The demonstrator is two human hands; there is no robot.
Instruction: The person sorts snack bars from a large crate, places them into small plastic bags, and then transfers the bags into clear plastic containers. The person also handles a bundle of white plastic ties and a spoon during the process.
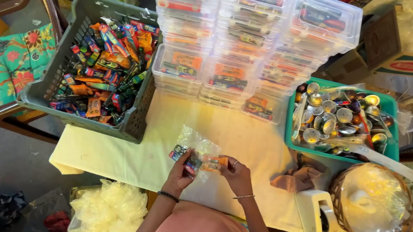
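Both hands meet over the pale yellow tablecloth [247,138], at the near edge of the table. The left hand [180,171] has its fingers curled shut, pinching a small dark wrapped packet [179,154] along with the lower left part of a clear plastic bag [199,145]. The right hand [235,174] closes thumb and forefinger on the bag's right side, where a small orange packet [216,162] shows through the film — the remaining fingers are folded in, one of them wearing a ring. The bag is crumpled and stands up between the two hands, just above the cloth.

To the left sits a grey-green slotted crate [76,20], heaped with small wrapped packets [107,71] in orange, red, green and blue. Behind the hands rise stacks of clear lidded plastic boxes [240,39], each showing orange and dark contents — three columns wide, the front row lower than the rear. To the right a teal tray [390,108] holds round shiny metal pieces [334,119]. Near it lie a brown cloth [301,176], a white tape dispenser [319,217] and a woven basket [339,193] lined with clear film. A cardboard carton [410,51] with a red oval label stands at the far right.
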